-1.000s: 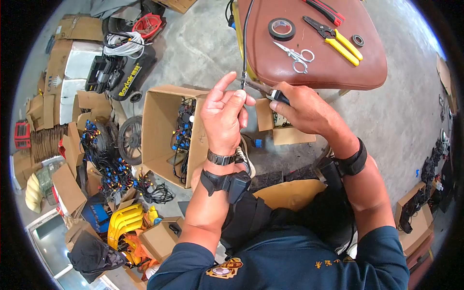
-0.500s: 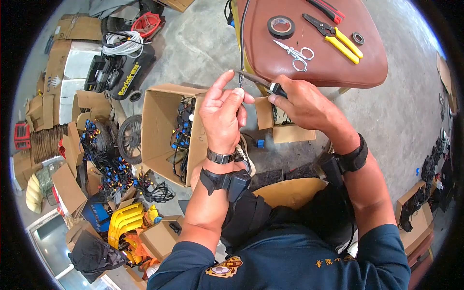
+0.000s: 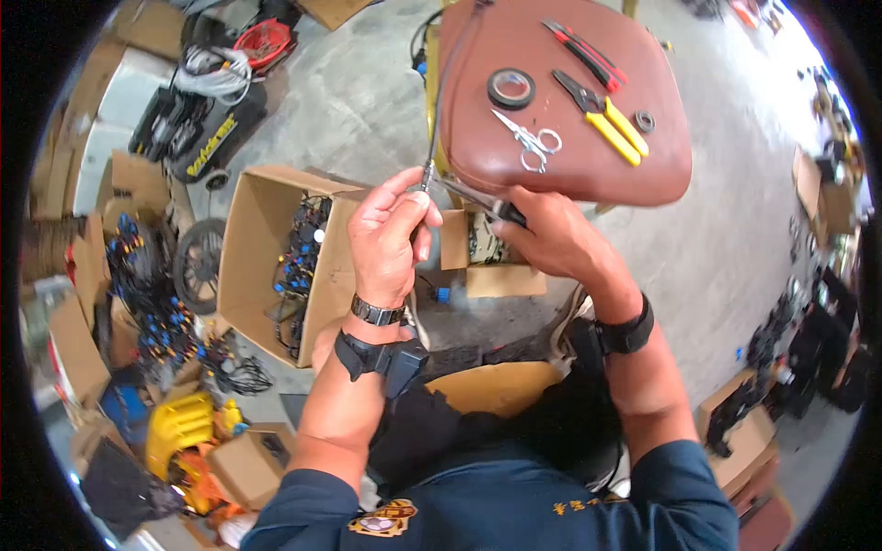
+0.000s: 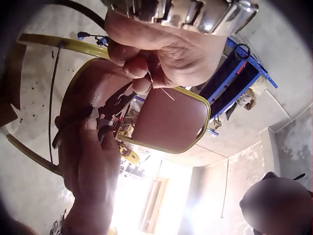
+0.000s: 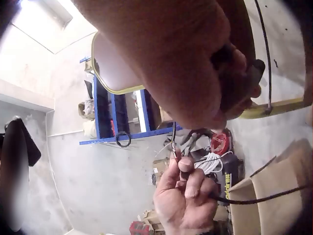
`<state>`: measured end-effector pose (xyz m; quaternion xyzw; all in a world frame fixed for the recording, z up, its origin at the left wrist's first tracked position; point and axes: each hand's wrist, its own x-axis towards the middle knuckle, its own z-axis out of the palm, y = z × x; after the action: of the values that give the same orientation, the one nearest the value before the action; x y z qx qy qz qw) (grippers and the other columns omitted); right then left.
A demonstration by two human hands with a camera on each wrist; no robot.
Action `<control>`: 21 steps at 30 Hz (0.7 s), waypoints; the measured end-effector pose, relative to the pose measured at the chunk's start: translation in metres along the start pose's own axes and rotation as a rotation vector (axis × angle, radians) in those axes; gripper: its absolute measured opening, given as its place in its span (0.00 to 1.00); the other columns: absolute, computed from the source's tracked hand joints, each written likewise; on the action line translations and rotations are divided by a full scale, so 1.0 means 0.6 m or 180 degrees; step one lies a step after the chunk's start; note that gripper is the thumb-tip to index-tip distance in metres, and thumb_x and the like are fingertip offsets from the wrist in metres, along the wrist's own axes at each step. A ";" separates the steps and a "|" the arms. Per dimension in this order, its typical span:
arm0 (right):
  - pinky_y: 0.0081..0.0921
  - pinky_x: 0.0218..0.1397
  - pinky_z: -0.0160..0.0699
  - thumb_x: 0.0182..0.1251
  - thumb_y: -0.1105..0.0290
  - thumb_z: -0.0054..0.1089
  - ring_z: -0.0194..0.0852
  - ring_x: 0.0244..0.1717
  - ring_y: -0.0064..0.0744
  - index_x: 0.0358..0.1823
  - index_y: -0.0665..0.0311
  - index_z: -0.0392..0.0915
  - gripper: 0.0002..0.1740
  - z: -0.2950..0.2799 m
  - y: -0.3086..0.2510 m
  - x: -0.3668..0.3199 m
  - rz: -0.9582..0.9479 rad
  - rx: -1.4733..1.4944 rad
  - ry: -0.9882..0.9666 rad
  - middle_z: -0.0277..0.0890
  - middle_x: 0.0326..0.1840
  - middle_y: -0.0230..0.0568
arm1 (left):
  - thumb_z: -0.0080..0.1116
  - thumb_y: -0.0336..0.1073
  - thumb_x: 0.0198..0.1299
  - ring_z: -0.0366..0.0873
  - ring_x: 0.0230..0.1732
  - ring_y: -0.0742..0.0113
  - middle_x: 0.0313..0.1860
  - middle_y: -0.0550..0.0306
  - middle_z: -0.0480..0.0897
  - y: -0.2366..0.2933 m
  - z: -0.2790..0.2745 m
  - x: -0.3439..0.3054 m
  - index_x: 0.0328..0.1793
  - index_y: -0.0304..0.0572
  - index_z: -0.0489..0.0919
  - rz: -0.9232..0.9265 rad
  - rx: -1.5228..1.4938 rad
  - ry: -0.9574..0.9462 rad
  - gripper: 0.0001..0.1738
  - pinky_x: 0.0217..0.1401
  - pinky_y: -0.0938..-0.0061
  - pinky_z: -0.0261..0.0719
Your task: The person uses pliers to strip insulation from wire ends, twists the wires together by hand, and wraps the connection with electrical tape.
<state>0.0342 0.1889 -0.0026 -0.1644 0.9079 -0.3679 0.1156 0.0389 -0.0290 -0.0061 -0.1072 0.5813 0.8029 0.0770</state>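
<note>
My left hand point(image 3: 390, 234) pinches a thin black cable point(image 3: 439, 119) between thumb and fingers, and the cable runs up along the side of the brown padded seat. Fine bare wires point(image 4: 166, 93) stick out beside the fingers in the left wrist view. My right hand point(image 3: 556, 234) grips the black handle of a knife point(image 3: 470, 193). Its narrow grey blade points left, with the tip close to the cable just above the left thumb. In the right wrist view the right hand's own back hides most of the knife, while the left hand point(image 5: 188, 200) shows below it.
On the brown seat point(image 3: 478, 55) lie black tape point(image 3: 511, 89), folding scissors point(image 3: 531, 142), yellow-handled wire strippers point(image 3: 602, 119), a red utility knife point(image 3: 586, 55) and a small ring point(image 3: 645, 120). An open carton point(image 3: 248, 266) of blue-ended cables stands left; a smaller box point(image 3: 505, 280) sits below the hands.
The head view has swung, so the seat and cartons appear further left. The knife blade moved up to the cable, and its tip now sits lower beside it. Both hands keep their hold.
</note>
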 end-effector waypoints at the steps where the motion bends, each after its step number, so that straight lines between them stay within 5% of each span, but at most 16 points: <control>1: 0.45 0.45 0.77 0.62 0.62 0.63 0.81 0.39 0.56 0.48 0.70 0.77 0.19 -0.014 -0.003 -0.005 0.0261 0.0245 -0.0046 0.80 0.36 0.60 | 0.55 0.28 0.66 0.67 0.15 0.76 0.28 0.53 0.82 0.002 0.001 -0.001 0.63 0.31 0.75 -0.0059 -0.0001 0.0035 0.20 0.15 0.83 0.63; 3: 0.40 0.43 0.77 0.61 0.63 0.64 0.81 0.35 0.48 0.48 0.70 0.78 0.19 -0.041 -0.016 -0.014 0.0806 0.0726 -0.0169 0.80 0.34 0.56 | 0.54 0.30 0.66 0.66 0.15 0.76 0.27 0.55 0.80 0.006 0.004 -0.003 0.64 0.29 0.74 -0.0160 -0.0008 -0.0062 0.21 0.15 0.82 0.62; 4: 0.35 0.41 0.76 0.60 0.63 0.65 0.78 0.34 0.34 0.47 0.70 0.79 0.20 -0.051 -0.017 -0.013 0.0875 0.0713 0.0047 0.80 0.33 0.51 | 0.54 0.31 0.67 0.66 0.15 0.76 0.26 0.56 0.80 0.006 0.005 -0.003 0.64 0.29 0.74 -0.0186 -0.0039 -0.0112 0.21 0.15 0.82 0.62; 8: 0.27 0.44 0.73 0.64 0.64 0.62 0.70 0.35 0.26 0.49 0.68 0.78 0.16 -0.061 0.027 -0.008 0.0619 0.0989 0.1021 0.75 0.33 0.36 | 0.53 0.32 0.67 0.65 0.16 0.78 0.25 0.59 0.77 0.006 -0.001 -0.001 0.66 0.29 0.73 -0.0289 -0.0213 -0.0388 0.23 0.16 0.83 0.61; 14: 0.43 0.58 0.70 0.61 0.65 0.64 0.73 0.53 0.53 0.60 0.64 0.73 0.26 -0.052 0.045 0.014 0.0135 -0.0711 0.1671 0.75 0.50 0.54 | 0.55 0.34 0.68 0.65 0.17 0.79 0.26 0.61 0.77 0.004 -0.004 -0.001 0.67 0.28 0.72 -0.0391 -0.0224 -0.0537 0.24 0.17 0.84 0.62; 21: 0.46 0.63 0.63 0.58 0.63 0.67 0.68 0.56 0.56 0.60 0.61 0.75 0.27 -0.049 0.039 0.017 0.0129 -0.1636 0.1692 0.73 0.55 0.52 | 0.57 0.34 0.67 0.67 0.17 0.79 0.28 0.61 0.77 0.004 -0.007 -0.003 0.65 0.29 0.72 -0.0476 -0.0232 -0.0538 0.23 0.17 0.83 0.63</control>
<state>0.0098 0.2195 0.0008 -0.0688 0.9720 -0.1554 -0.1621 0.0401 -0.0336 -0.0046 -0.0849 0.5335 0.8217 0.1814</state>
